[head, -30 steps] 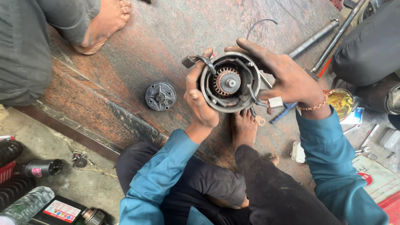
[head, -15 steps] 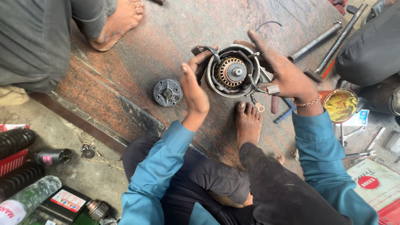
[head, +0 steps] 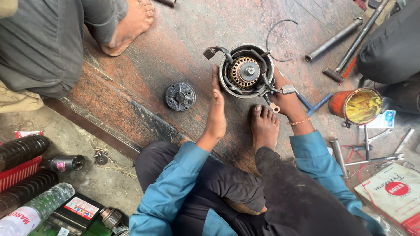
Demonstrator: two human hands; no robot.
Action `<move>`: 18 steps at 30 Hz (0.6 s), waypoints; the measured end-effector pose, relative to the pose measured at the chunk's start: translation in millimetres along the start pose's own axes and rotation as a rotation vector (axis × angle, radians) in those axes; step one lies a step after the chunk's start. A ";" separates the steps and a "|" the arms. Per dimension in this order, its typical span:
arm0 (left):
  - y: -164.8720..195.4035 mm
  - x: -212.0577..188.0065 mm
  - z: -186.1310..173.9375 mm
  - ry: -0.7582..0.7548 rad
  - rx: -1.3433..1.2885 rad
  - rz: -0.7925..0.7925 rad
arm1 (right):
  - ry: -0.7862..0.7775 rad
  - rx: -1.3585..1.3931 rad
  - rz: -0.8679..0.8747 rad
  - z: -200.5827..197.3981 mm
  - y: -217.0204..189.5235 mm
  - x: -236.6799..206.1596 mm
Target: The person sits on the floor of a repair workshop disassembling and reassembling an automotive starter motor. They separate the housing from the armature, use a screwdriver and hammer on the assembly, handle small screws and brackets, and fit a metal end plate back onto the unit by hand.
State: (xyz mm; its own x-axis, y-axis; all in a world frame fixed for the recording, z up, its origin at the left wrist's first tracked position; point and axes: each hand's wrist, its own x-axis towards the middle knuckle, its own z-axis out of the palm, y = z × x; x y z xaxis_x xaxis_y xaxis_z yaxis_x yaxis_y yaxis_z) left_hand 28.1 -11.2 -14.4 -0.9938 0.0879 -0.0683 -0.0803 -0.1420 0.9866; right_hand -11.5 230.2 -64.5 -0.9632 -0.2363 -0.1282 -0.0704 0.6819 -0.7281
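Far left of both grips: dark ribbed bottles [head: 22,150], a clear plastic bottle [head: 35,207] and a small black canister [head: 65,163] on the concrete. Another person's bare foot [head: 129,24] up-left on the stone floor [head: 144,65].

Just left of the left grip: round grey end cap [head: 180,96], flat on the floor, apart from the hand.

Left hand [head: 216,109]: fingers straight and together, grip flat and unclenched, fingertips against the left rim of the motor housing [head: 246,71]. No pinch.

Housing between the two grips, open face up, copper commutator [head: 245,72] visible at centre, loose leads trailing from the rim.

Own bare foot [head: 264,126] below the housing, between the wrists.

Right hand [head: 286,101]: at the housing's lower right edge, fingers mostly hidden beneath it; spread or closed not discernible.

Right of the right grip: blue-handled tool [head: 313,105], orange grease tin [head: 361,106], steel rods [head: 334,39] further up.
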 end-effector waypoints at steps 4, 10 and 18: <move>-1.8 4.6 -0.1 -0.004 -0.025 0.015 | 0.062 0.017 -0.148 3.8 3.0 3.7; -1.7 30.5 -22.1 -0.061 -0.247 -0.080 | 0.128 0.168 -0.159 14.1 -29.8 18.4; -10.5 62.3 -64.0 -0.164 -0.276 0.034 | 0.038 0.213 -0.138 18.4 -67.4 25.8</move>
State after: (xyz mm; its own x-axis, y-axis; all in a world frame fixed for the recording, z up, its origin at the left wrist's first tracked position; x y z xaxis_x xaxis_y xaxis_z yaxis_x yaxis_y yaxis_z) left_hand -37.9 -67.3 -38.6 -0.9723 0.2336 0.0107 -0.0878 -0.4072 0.9091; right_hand -26.8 165.3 -31.2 -0.9575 -0.2883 0.0050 -0.1498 0.4826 -0.8629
